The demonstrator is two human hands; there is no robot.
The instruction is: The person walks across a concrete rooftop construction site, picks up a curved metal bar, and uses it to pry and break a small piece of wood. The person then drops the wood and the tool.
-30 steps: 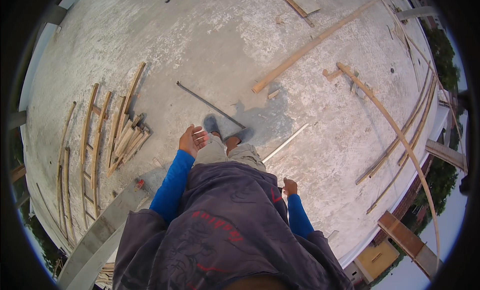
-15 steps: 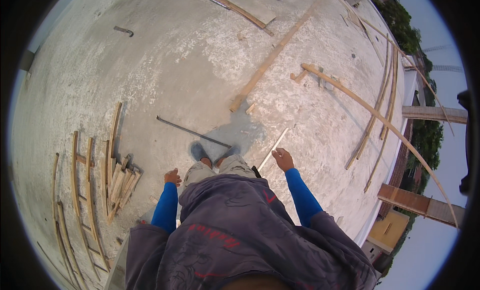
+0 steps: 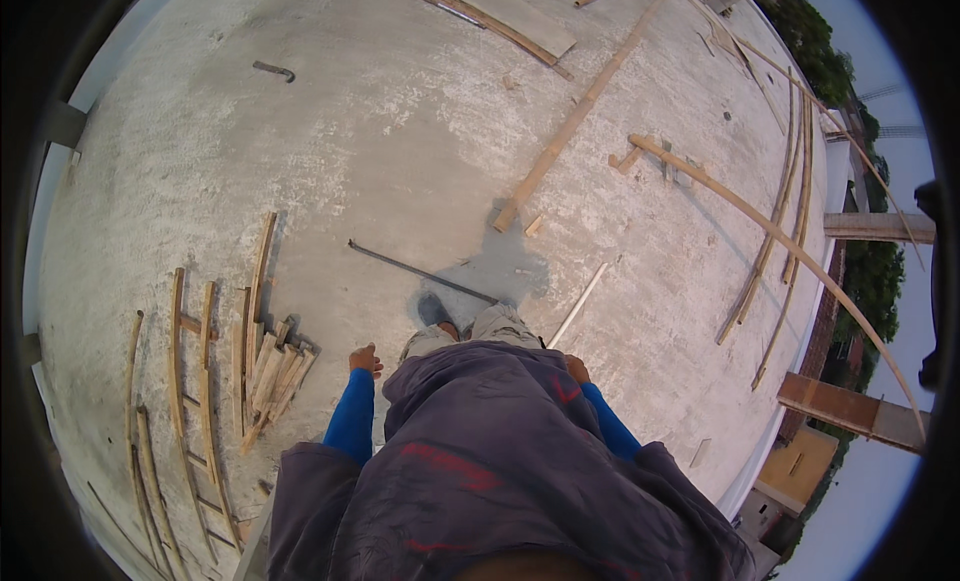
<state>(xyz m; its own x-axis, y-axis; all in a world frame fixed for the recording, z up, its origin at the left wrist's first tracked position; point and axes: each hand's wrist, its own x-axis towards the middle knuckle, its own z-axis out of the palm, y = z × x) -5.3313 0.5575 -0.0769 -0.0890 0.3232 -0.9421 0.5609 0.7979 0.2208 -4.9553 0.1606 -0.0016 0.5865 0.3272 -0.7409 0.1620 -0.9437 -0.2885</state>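
Observation:
My left hand [image 3: 366, 360] hangs beside my left thigh, its fingers loosely bent and a little apart, holding nothing. My right hand [image 3: 576, 369] is beside my right hip, partly covered by my dark shirt [image 3: 480, 431]; its fingers are hidden. Near my feet lies a thin dark bar [image 3: 425, 272], its near end by my shoes. A narrow white strip [image 3: 578, 304] rests on the floor ahead of my right hand, apart from it. My left shoe [image 3: 433, 309] shows below grey trousers [image 3: 500, 327]; the right shoe is mostly hidden.
Short wood pieces [image 3: 270, 376] are piled at left, beside a wooden ladder [image 3: 207, 401] and poles [image 3: 150, 471]. Ahead lies a long plank [image 3: 570, 131]. A bent bamboo pole [image 3: 770, 231] reaches past the slab's right edge. A dark hooked piece [image 3: 274, 71] lies far left.
My right hand has drawn back toward my hip and partly behind the shirt. The floor and the things on it have shifted right in view. My right shoe has become mostly hidden.

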